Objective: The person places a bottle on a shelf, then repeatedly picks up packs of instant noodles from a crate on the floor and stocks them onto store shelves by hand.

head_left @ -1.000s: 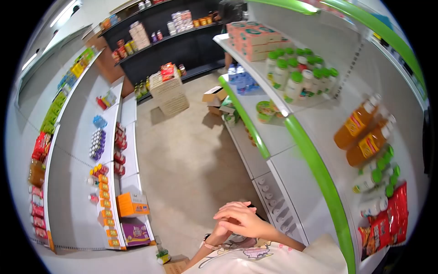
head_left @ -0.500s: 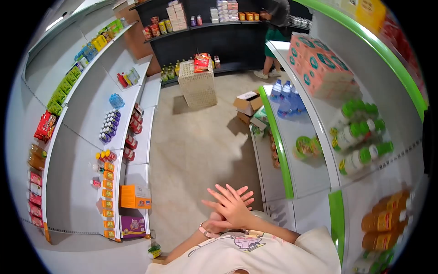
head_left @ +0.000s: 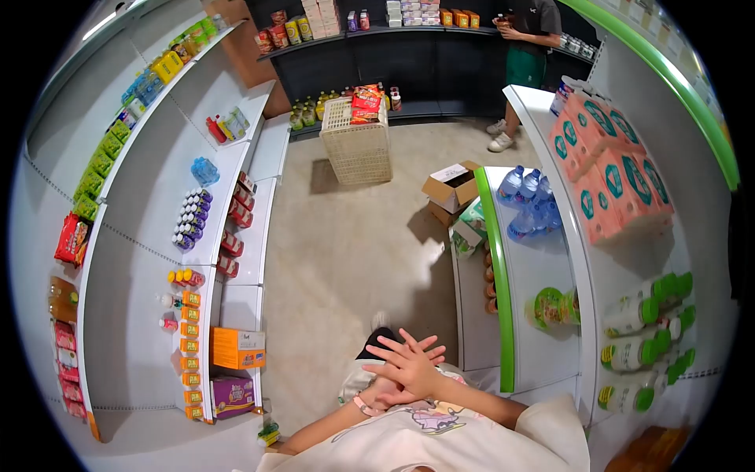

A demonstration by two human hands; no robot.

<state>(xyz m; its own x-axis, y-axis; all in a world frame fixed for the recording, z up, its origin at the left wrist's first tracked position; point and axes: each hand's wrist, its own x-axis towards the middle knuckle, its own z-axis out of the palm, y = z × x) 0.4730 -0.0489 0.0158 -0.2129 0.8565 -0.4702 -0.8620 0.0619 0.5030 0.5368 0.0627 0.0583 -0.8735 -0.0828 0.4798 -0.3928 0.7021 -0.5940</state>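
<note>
In front of my shirt, my right hand [head_left: 414, 373] lies crosswise over my left hand [head_left: 384, 390]. The right one is open, its fingers spread and stretched up to the left, holding nothing. Beneath it, the left fingers stick out to the right, also stretched and apart, while its palm is mostly hidden. A pale bracelet [head_left: 365, 404] circles my left wrist. Nearest to the hands is the lower right shelf with a green edge [head_left: 506, 346], which neither hand touches.
Stocked shelves [head_left: 141, 315] line the left side. Pink tissue packs [head_left: 605, 169] and bottles [head_left: 629, 346] stand on the right. Ahead are an open cardboard box [head_left: 452, 189], a cream basket [head_left: 358, 149] topped with red packets [head_left: 366, 102], and another person [head_left: 531, 47] holding something.
My view has shifted forward along the aisle, and a foot of mine now shows below. The other person turns up farther right, with a hand visible. My hands stay crossed.
</note>
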